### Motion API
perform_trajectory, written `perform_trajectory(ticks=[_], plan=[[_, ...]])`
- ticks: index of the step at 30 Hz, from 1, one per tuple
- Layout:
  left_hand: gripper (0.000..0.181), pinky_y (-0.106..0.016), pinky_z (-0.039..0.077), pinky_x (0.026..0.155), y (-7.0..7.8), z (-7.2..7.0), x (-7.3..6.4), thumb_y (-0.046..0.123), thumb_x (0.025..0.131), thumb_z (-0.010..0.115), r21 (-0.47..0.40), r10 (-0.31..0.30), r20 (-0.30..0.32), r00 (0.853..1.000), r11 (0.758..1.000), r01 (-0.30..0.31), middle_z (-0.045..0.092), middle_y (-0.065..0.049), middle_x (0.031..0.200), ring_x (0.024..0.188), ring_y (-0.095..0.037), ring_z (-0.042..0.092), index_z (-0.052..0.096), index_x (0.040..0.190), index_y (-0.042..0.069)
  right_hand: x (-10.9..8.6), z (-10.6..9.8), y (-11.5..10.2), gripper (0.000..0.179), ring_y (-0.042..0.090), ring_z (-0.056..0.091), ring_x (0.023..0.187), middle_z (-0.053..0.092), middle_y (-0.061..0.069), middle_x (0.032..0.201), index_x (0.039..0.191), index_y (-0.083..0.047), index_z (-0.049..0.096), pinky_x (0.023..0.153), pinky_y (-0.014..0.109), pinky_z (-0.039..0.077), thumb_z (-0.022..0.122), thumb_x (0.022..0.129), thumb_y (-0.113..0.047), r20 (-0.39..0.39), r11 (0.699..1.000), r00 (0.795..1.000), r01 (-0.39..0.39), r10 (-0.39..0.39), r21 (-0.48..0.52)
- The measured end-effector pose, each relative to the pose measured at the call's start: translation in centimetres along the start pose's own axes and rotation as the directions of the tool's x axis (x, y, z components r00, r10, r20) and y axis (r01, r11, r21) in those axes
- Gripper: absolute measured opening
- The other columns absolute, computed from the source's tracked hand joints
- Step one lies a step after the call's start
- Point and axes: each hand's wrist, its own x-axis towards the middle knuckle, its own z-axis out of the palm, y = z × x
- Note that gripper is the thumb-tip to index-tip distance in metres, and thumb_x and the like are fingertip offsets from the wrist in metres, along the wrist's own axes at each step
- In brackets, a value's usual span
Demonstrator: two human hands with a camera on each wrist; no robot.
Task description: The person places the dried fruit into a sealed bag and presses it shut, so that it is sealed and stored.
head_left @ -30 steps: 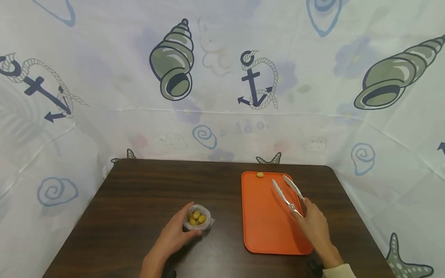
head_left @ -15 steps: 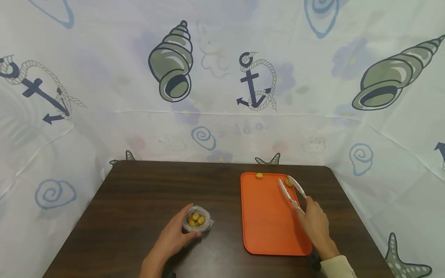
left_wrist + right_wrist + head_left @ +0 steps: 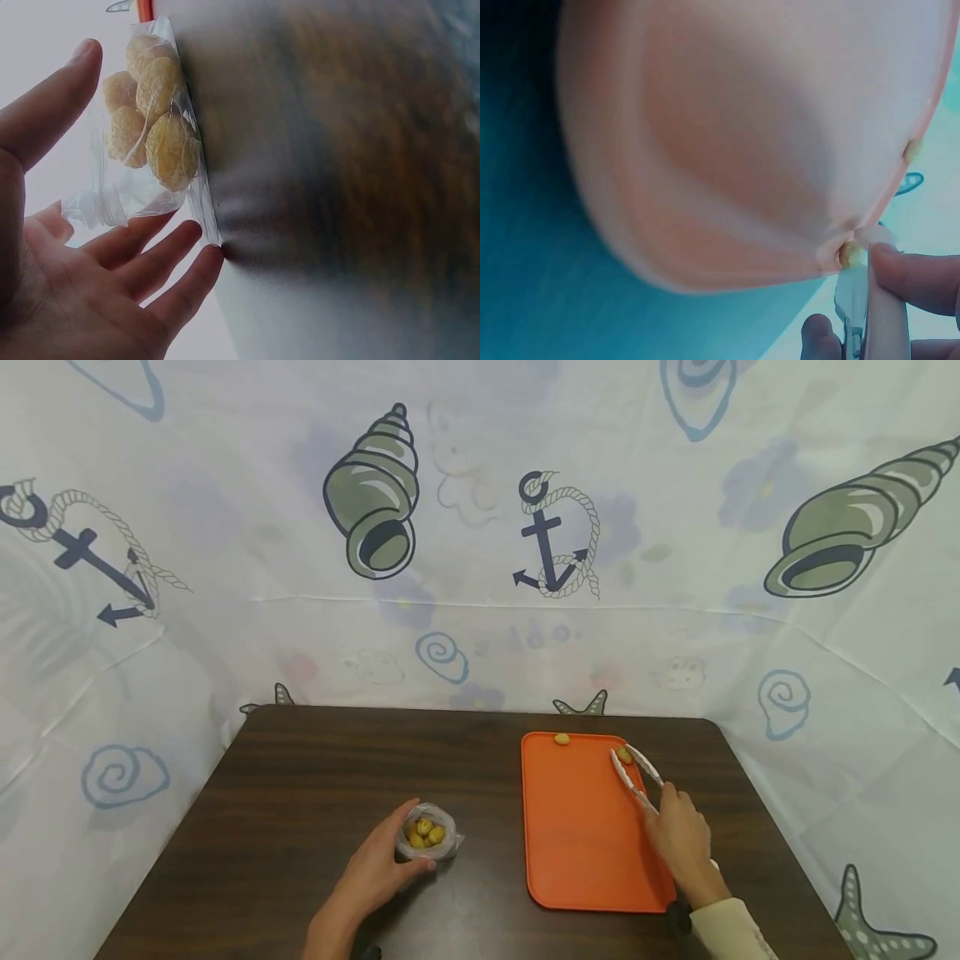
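My left hand (image 3: 382, 860) curves beside a small clear plastic bag (image 3: 447, 843), which stands on the table with its top open. Inside are several wrinkled, yellow oval pieces (image 3: 172, 150). In the left wrist view the fingers are mostly straight, tips at the bag's side, and the thumb stands apart from it. My right hand (image 3: 678, 839) holds metal tongs (image 3: 628, 781) over the orange tray (image 3: 585, 835). The tongs' two tips flank one yellow piece (image 3: 624, 754) at the tray's far right corner. Another yellow piece (image 3: 562, 739) lies at the far edge, left of it.
The dark wood table (image 3: 322, 777) carries the bag left of the tray. Behind and at both sides hangs a white cloth (image 3: 480, 560) printed with shells and anchors.
The tongs have shifted slightly right and their tips have drawn closer together around the corner piece, which has come into sight. My left hand and the bag have stayed put.
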Motion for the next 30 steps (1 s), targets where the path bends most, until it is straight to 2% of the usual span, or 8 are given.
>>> perform_trajectory(ticks=[6, 14, 20, 30], plan=[[0.097, -0.067, 0.041, 0.111, 0.1, 0.0, 0.1, 0.041, 0.081, 0.088, -0.006, 0.000, -0.001, 1.000, 1.000, 0.000, 0.048, -0.014, 0.158, 0.144, -0.041, 0.047, 0.035, 0.161, 0.028, 0.1, -0.2, 0.1, 0.045, 0.054, 0.065, 0.082, 0.064, 0.036, 0.103, 0.127, 0.015, 0.054, 0.068, 0.065, 0.053, 0.066, 0.095, -0.013, -0.023, 0.999, 0.999, 0.027, -0.028, -0.023], [0.097, -0.067, 0.041, 0.109, 0.2, 0.0, -0.1, 0.040, 0.081, 0.089, -0.008, -0.016, 0.005, 1.000, 1.000, 0.016, 0.049, -0.014, 0.157, 0.143, -0.041, 0.048, 0.036, 0.160, 0.027, -0.8, -0.4, -0.5, 0.050, 0.054, 0.067, 0.089, 0.066, 0.036, 0.110, 0.134, 0.014, 0.053, 0.073, 0.066, 0.054, 0.067, 0.095, -0.014, 0.021, 1.000, 1.000, 0.018, -0.018, 0.016], [0.096, -0.067, 0.041, 0.110, 0.2, 0.0, -0.2, 0.038, 0.080, 0.089, -0.012, -0.007, -0.005, 1.000, 1.000, 0.006, 0.049, -0.014, 0.157, 0.143, -0.041, 0.048, 0.036, 0.160, 0.028, -1.6, -1.2, -1.6, 0.053, 0.051, 0.069, 0.094, 0.068, 0.035, 0.113, 0.135, 0.013, 0.055, 0.079, 0.064, 0.055, 0.071, 0.093, -0.015, 0.000, 0.997, 0.998, 0.056, -0.056, 0.047], [0.096, -0.066, 0.041, 0.110, 0.1, 0.0, 0.0, 0.038, 0.081, 0.089, -0.003, 0.004, -0.011, 1.000, 1.000, -0.004, 0.050, -0.015, 0.156, 0.142, -0.041, 0.049, 0.037, 0.160, 0.026, -3.1, -2.6, -3.4, 0.053, 0.039, 0.070, 0.085, 0.072, 0.024, 0.102, 0.131, 0.008, 0.061, 0.073, 0.057, 0.056, 0.081, 0.089, -0.018, -0.031, 0.985, 0.991, 0.130, -0.128, 0.109]])
